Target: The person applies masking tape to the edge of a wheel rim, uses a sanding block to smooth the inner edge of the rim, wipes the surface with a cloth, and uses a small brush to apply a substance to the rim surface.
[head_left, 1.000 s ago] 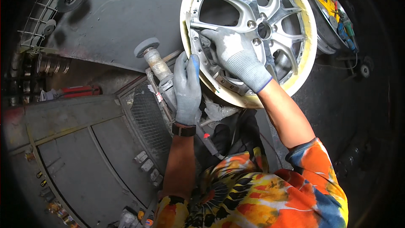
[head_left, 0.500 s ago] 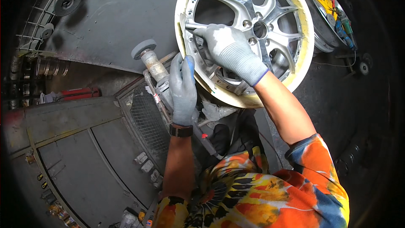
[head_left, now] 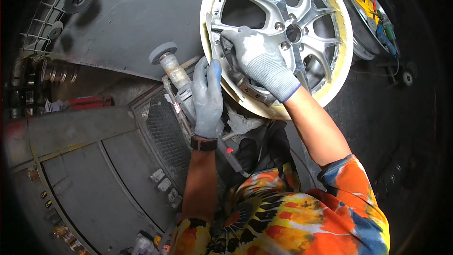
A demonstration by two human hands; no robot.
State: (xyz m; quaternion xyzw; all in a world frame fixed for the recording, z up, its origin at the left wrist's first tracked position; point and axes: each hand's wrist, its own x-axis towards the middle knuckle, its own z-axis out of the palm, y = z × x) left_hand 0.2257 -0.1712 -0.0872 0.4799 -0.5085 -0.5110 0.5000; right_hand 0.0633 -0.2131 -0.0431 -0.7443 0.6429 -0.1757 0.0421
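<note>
The wide fisheye head camera is looking down, from near above, at the grey-gloved left hand (head_left: 208,98), the grey-gloved right hand (head_left: 263,59) and the round silver metal wheel (head_left: 285,35).

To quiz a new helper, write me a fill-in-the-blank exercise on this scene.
Mostly ____ gloves cover the left hand and right hand.
A dark-strapped watch circles the ____ wrist.
The hub of the silver wheel lies to the ____ of the left hand.

Missing words: gray; left; right.
</note>
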